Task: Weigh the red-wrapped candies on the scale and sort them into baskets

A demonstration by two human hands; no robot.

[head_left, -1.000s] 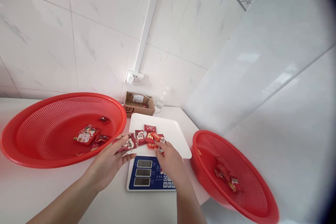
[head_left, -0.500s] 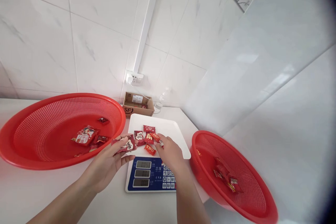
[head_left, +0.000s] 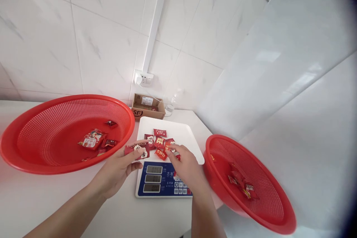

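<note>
In my left hand (head_left: 119,169) is a dark red wrapped snack packet (head_left: 144,150) with a pale printed patch; the thumb presses on its front. My right hand (head_left: 185,163) is over the white pan (head_left: 184,130) of a digital scale, its thumb and forefinger pinched on a small orange-red wrapped candy (head_left: 167,148), partly hidden by the fingers. Several red wrapped candies (head_left: 160,132) lie in a cluster on the pan just beyond the fingertips. Below the pan is the scale's blue panel (head_left: 166,189), with three displays; my right wrist covers part of its keypad.
A large red perforated basket (head_left: 64,100) with several packets stands to the left. Another red basket (head_left: 223,197), also holding packets, is tilted on the right. Behind the scale are a cardboard box (head_left: 147,111), a clear plastic bottle (head_left: 171,105) and a wall socket (head_left: 144,79).
My right hand has drawn the small orange-red candy slightly down toward the near part of the cluster. My left hand has shifted a little right with its packet. The view has moved slightly.
</note>
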